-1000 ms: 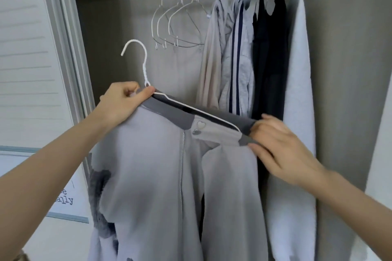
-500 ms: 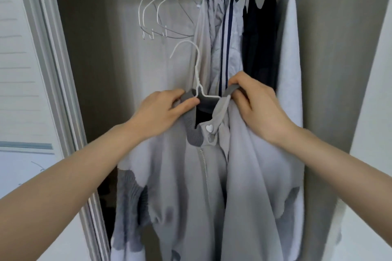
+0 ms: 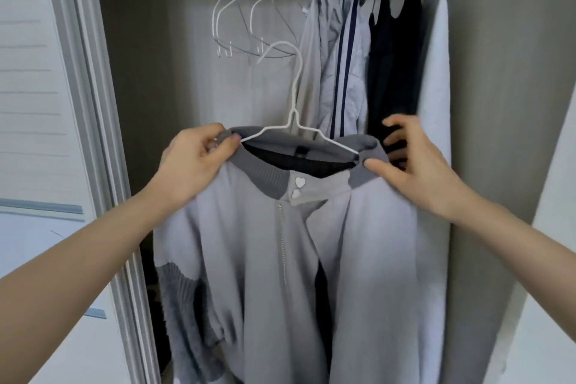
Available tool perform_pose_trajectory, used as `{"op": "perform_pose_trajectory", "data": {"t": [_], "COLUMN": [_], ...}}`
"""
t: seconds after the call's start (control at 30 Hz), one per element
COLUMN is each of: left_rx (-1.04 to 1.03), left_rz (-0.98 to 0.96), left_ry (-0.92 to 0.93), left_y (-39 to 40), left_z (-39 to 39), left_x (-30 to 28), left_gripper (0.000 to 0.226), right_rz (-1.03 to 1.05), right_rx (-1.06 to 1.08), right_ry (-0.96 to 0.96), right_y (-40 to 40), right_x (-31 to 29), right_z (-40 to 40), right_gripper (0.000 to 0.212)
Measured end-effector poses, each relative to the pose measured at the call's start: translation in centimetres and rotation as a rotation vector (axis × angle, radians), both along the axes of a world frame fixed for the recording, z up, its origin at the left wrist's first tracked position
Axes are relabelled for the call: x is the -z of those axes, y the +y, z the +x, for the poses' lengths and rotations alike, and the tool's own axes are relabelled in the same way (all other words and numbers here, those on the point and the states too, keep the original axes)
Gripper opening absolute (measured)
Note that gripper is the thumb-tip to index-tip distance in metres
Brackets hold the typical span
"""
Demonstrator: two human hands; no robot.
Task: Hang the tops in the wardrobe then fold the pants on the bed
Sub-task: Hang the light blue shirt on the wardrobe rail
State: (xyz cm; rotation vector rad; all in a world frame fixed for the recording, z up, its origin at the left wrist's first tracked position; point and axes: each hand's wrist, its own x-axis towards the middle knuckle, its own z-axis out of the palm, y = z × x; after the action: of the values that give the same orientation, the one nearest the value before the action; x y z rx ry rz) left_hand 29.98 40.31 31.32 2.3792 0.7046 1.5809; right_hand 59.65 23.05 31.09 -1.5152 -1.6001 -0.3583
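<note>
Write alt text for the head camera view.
Both hands, left hand and right hand, pinch the collar of a grey zip jacket on a white hanger, held below the wardrobe rail. Behind it hang empty hangers and tops.

A white louvred sliding door (image 3: 28, 78) stands at the left, edged by a pale grey frame (image 3: 93, 121). The recess behind it has dull taupe walls (image 3: 498, 78) in soft, even light, darker low at the left. A white panel (image 3: 548, 259) closes the right edge.
</note>
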Motion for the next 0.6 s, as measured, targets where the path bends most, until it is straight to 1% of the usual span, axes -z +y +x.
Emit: {"op": "perform_pose_trajectory", "data": {"t": [0.03, 0.07, 0.13, 0.2, 0.23, 0.3, 0.33, 0.37, 0.4, 0.43, 0.47, 0.53, 0.57, 0.6], "left_rx": [-0.015, -0.028, -0.056, -0.052, -0.039, -0.053, -0.096, -0.149, -0.192, -0.205, -0.178, -0.095, -0.058, -0.035], "left_rz": [0.003, 0.007, 0.026, 0.078, 0.125, 0.233, 0.291, 0.348, 0.384, 0.396, 0.372, 0.198, 0.078, -0.027], "left_ry": [-0.023, -0.023, 0.024, 0.13, 0.205, 0.378, 0.462, 0.519, 0.529, 0.479, 0.401, 0.297, 0.297, 0.315], "left_y": [0.0, 0.0, 0.1, 0.3, 0.3, 0.2, 0.2, 0.3, 0.2, 0.1, -0.2, 0.0, 0.5, 1.0], "left_z": [-0.1, -0.2, -0.5, -1.1, -1.4, -2.1, -2.5, -2.7, -2.8, -2.8, -2.6, -2.3, -2.5, -3.0], "left_x": [-0.1, -0.2, -0.4, -0.6, -0.7, -0.8, -0.7, -0.6, -0.6, -0.7, -0.6, -0.8, -0.9, -0.9], "left_gripper": [0.032, 0.033, 0.036, 0.038, 0.032, 0.013, 0.01, 0.017, 0.025, 0.031, 0.036, 0.035, 0.031, 0.033], "right_rz": [-0.085, -0.158, -0.222, -0.196, -0.177, -0.157, -0.166, -0.181, -0.201, -0.232, -0.272, -0.312, -0.307, -0.299], "right_rx": [0.038, 0.046, -0.075, -0.222, -0.263, -0.306, -0.315, -0.319, -0.325, -0.332, -0.332, -0.336, -0.335, -0.327], "right_ry": [-0.025, -0.052, 0.001, 0.102, 0.143, 0.214, 0.24, 0.267, 0.307, 0.37, 0.455, 0.609, 0.656, 0.688], "right_y": [0.2, 0.4, 0.7, 0.6, 0.5, 0.5, 0.7, 0.9, 1.1, 1.4, 1.6, 2.1, 2.3, 2.3], "right_x": [0.4, 0.7, 1.0, 0.6, 0.3, -0.4, -0.6, -0.8, -0.8, -0.8, -0.7, -0.9, -1.3, -1.8], "right_z": [0.1, 0.0, -0.2, -0.7, -1.0, -1.6, -1.9, -2.1, -2.3, -2.5, -2.8, -3.5, -4.0, -4.3], "right_gripper": [0.034, 0.042, 0.055, 0.059, 0.059, 0.055, 0.052, 0.048, 0.044, 0.043, 0.043, 0.044, 0.044, 0.044]}}
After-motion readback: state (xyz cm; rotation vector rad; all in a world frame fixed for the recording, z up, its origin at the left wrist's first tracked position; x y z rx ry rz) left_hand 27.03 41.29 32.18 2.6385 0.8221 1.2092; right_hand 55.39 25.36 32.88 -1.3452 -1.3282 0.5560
